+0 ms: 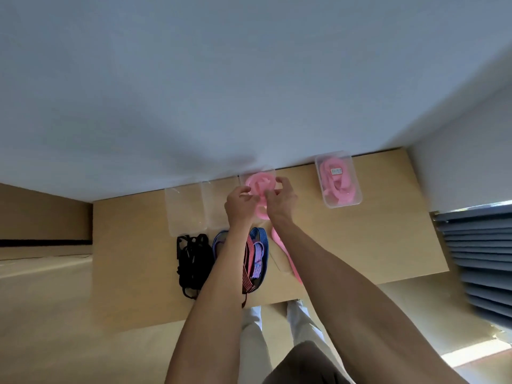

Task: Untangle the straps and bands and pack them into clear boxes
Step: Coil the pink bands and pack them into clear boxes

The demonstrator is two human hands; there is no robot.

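Note:
A pink band (260, 182) lies coiled in a clear box (270, 171) at the back of the wooden table (374, 239). My left hand (240, 202) and my right hand (281, 199) both pinch this band over the box. Its loose tail (285, 253) trails down the table towards me. To the right stands another clear box (338, 178) filled with a pink band. Two clear boxes (185, 209) without contents sit left of my hands. Tangled black straps (192, 261) and striped red and blue bands (256, 259) lie nearer the front, partly hidden by my left forearm.
A pale wall rises directly behind the boxes. The table's front edge runs just above my feet (277, 314). Grey slatted blinds (482, 259) are at the right. Beige floor spreads to the left.

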